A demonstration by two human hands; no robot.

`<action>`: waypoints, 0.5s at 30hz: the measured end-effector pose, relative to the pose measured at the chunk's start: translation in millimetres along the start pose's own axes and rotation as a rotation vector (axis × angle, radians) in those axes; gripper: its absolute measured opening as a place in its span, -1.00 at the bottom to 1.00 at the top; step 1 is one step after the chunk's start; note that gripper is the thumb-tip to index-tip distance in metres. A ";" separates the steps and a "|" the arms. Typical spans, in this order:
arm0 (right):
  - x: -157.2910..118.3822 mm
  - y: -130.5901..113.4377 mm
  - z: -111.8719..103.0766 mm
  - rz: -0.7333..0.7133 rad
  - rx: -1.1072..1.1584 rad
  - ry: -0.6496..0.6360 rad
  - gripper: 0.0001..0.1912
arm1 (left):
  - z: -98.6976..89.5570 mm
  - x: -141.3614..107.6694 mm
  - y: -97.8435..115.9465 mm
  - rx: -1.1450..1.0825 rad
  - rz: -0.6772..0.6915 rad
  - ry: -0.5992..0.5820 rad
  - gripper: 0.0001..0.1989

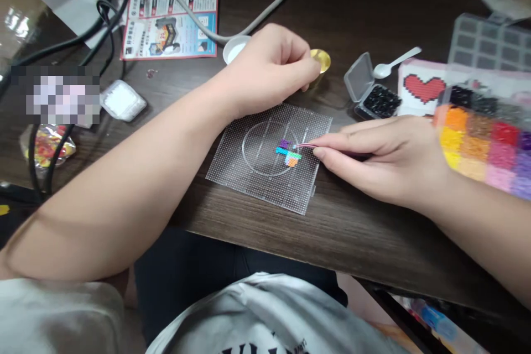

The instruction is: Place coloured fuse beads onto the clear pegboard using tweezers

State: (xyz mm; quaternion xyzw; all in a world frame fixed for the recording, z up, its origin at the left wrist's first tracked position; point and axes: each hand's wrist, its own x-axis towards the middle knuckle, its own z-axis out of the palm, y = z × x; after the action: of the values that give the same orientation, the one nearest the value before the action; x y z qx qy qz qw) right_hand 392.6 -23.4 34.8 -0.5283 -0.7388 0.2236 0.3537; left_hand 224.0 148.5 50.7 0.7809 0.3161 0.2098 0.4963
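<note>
My right hand point(381, 160) pinches slim pink tweezers point(306, 145), their tip over a clear pegboard point(232, 168) on the dark table. A small pattern of fuse beads point(282, 150) in purple, blue, green and orange sits on the board, inside a clear ring outline point(244, 157). A light-coloured speck shows at the tweezer tip, too small to name surely. My left hand point(277, 66) is closed beyond the board's far edge, its fingertips at a small gold dish point(321, 60) and seemingly gripping its rim. The hand hides part of this dish.
A bead box point(477, 138) with coloured compartments stands right, behind my right wrist. Near it are an open case of black beads point(379, 100), a white spoon point(396, 62) and a heart pattern sheet point(423, 88). Leftward lie a white bead case point(123, 100), leaflet point(170, 16) and cables point(78, 38).
</note>
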 end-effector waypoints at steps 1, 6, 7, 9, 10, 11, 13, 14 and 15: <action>-0.3 0.8 1.4 0.000 0.018 0.008 -0.73 | -1.3 -0.6 -0.1 0.007 0.005 -0.006 -0.55; -4.1 -9.3 2.2 0.038 0.052 0.119 -0.77 | -9.5 -4.4 -0.1 0.087 -0.042 -0.060 -0.62; -7.3 -14.1 -1.4 0.048 0.035 0.142 -0.76 | -10.7 -4.4 -0.6 0.093 -0.056 -0.063 -0.63; -19.4 -25.6 -13.6 0.065 -0.028 0.171 -0.76 | -12.5 -4.0 -1.6 0.105 -0.088 -0.068 -0.65; -29.2 -31.6 -21.9 0.077 -0.077 0.185 -0.77 | -13.1 -3.8 -2.0 0.110 -0.098 -0.070 -0.66; -41.7 -36.9 -31.5 0.097 -0.140 0.211 -0.77 | -13.4 -3.9 -2.3 0.113 -0.106 -0.072 -0.67; -73.7 -43.2 -52.9 0.149 -0.294 0.311 -0.79 | -13.5 -4.0 -3.3 0.108 -0.111 -0.077 -0.69; -92.2 -43.5 -63.9 0.184 -0.380 0.386 -0.79 | -13.3 -3.9 -4.2 0.102 -0.112 -0.077 -0.69; -111.3 -42.0 -74.5 0.231 -0.450 0.450 -0.76 | -13.0 -3.5 -5.4 0.094 -0.114 -0.074 -0.70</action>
State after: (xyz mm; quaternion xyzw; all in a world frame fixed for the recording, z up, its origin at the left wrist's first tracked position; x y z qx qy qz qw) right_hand 444.3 -145.4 80.9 -0.7093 -0.6084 -0.0289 0.3549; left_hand 211.6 156.0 51.2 0.7914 0.3510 0.1372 0.4814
